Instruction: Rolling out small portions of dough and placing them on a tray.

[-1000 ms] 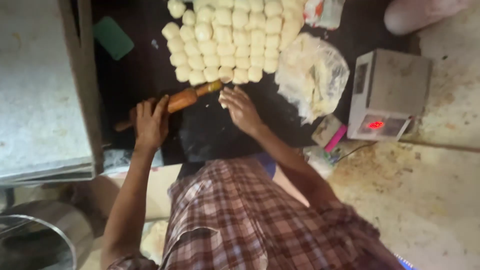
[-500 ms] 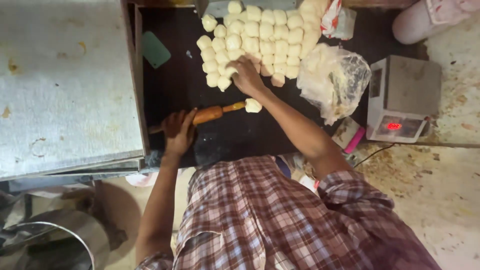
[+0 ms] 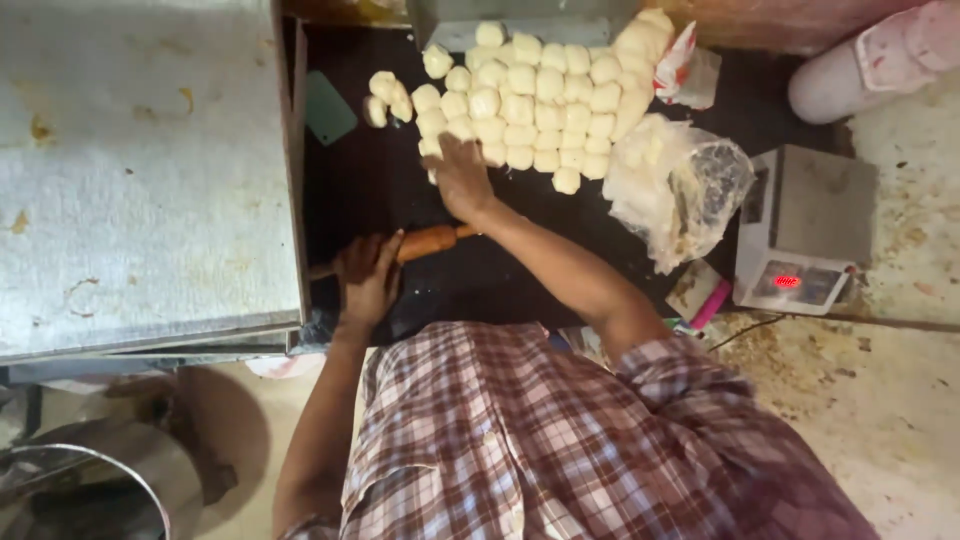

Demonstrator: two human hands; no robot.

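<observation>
My left hand (image 3: 366,283) is closed round the left part of an orange-brown wooden rolling pin (image 3: 432,241) that lies on the dark worktop (image 3: 360,190). My right hand (image 3: 461,177) reaches past the pin and rests palm down on the near left edge of a big cluster of pale dough balls (image 3: 545,95). Its fingers cover a ball or two, so I cannot make out whether it grips one. A few loose dough balls (image 3: 388,97) sit apart at the cluster's left.
A clear plastic bag of dough (image 3: 680,190) lies right of the cluster, beside a grey weighing scale with a red display (image 3: 806,228). A green flat card (image 3: 328,108) lies on the worktop. A steel table (image 3: 140,170) borders the left. A steel bowl (image 3: 70,490) sits at the bottom left.
My right hand has left the rolling pin's right end and reached forward onto the dough balls. My left hand has stayed on the pin.
</observation>
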